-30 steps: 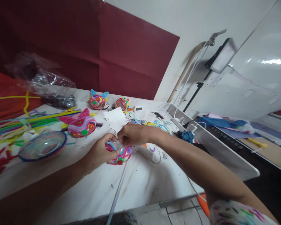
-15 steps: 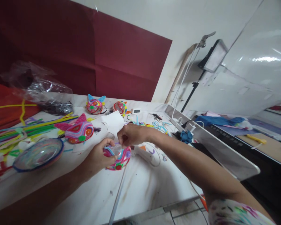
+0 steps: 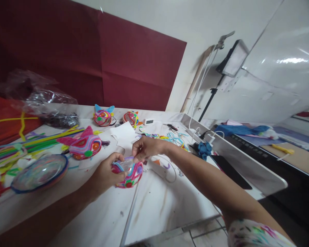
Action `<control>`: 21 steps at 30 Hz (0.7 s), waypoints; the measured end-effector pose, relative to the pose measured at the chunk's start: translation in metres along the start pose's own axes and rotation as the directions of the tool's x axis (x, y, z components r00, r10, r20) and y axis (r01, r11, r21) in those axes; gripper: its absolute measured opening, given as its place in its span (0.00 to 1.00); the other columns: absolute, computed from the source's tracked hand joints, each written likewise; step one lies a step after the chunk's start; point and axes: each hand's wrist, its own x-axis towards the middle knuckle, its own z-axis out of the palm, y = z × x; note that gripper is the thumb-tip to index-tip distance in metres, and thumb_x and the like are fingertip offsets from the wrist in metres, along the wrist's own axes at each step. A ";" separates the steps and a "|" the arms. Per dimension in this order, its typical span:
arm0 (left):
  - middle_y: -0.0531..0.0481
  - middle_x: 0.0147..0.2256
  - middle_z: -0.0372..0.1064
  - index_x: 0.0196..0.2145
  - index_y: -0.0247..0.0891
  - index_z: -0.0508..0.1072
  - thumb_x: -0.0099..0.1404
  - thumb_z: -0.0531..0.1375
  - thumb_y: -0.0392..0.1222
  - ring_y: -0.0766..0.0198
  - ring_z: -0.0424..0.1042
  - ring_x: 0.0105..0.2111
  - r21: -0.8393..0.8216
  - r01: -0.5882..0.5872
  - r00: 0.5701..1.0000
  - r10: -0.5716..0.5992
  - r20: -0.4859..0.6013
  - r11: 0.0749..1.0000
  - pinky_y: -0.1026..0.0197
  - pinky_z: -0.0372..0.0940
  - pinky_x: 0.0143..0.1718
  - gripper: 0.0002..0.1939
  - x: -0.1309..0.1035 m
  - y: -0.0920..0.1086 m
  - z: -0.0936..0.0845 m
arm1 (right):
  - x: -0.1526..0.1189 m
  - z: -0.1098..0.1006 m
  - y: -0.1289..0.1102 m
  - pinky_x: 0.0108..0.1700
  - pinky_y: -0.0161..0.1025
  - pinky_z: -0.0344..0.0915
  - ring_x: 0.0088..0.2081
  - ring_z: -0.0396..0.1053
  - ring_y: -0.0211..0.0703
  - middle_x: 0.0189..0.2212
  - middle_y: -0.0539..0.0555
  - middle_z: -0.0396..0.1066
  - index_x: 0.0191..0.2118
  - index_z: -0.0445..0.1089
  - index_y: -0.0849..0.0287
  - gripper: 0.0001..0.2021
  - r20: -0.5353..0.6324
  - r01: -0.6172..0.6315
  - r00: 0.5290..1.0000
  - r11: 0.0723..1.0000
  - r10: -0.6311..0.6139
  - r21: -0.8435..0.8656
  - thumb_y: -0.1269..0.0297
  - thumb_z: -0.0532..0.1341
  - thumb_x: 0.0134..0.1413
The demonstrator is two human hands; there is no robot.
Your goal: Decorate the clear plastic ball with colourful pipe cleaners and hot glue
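Observation:
My left hand [image 3: 109, 173] is closed around the left side of a clear plastic craft piece [image 3: 130, 176] trimmed with pink, blue and purple pipe cleaners and coloured pom-poms. The thumb lies over its front and the fingers are behind the top rim. My right hand [image 3: 145, 149] pinches at the upper right edge of the piece; whatever is between its fingertips is too small to make out. A white tool with a cord [image 3: 158, 170], like a glue gun, lies just right of the piece, partly below my right forearm.
A pink craft head [image 3: 84, 145] and a clear plastic dome with a blue rim [image 3: 42, 171] lie to the left, near loose pipe cleaners [image 3: 46, 140]. Two finished-looking craft heads [image 3: 103, 117] stand at the back. A black phone [image 3: 230, 171] lies beside the grey divider [image 3: 257, 171] on the right.
My right hand has turned, and its fingertips now show pinched at the piece's upper edge. My left hand keeps its hold. The whole view has shifted slightly.

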 end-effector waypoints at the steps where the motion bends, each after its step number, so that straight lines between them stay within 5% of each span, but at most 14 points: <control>1: 0.60 0.21 0.62 0.33 0.42 0.63 0.40 0.62 0.44 0.66 0.59 0.21 -0.002 -0.009 1.000 0.009 0.001 1.000 0.66 0.55 0.22 0.19 0.000 -0.001 0.000 | 0.001 0.000 0.005 0.22 0.29 0.62 0.19 0.66 0.32 0.17 0.43 0.70 0.31 0.72 0.62 0.11 0.020 0.004 1.000 0.998 -0.005 0.061 0.66 0.73 0.42; 12: 0.61 0.20 0.60 0.35 0.44 0.61 0.40 0.62 0.48 0.65 0.60 0.20 0.019 0.019 0.999 -0.020 0.032 1.000 0.64 0.56 0.21 0.22 0.000 -0.001 -0.001 | 0.002 -0.002 0.024 0.25 0.31 0.68 0.19 0.67 0.31 0.19 0.45 0.74 0.33 0.76 0.64 0.15 0.067 0.041 0.996 0.951 -0.065 0.307 0.68 0.75 0.36; 21: 0.62 0.21 0.61 0.35 0.43 0.62 0.43 0.61 0.45 0.66 0.61 0.21 -0.052 0.012 0.999 -0.009 0.045 0.999 0.65 0.56 0.23 0.19 -0.006 0.007 -0.003 | 0.000 0.005 0.024 0.21 0.27 0.62 0.20 0.68 0.33 0.18 0.46 0.72 0.30 0.76 0.64 0.11 0.005 0.027 1.000 0.929 -0.031 0.369 0.71 0.74 0.37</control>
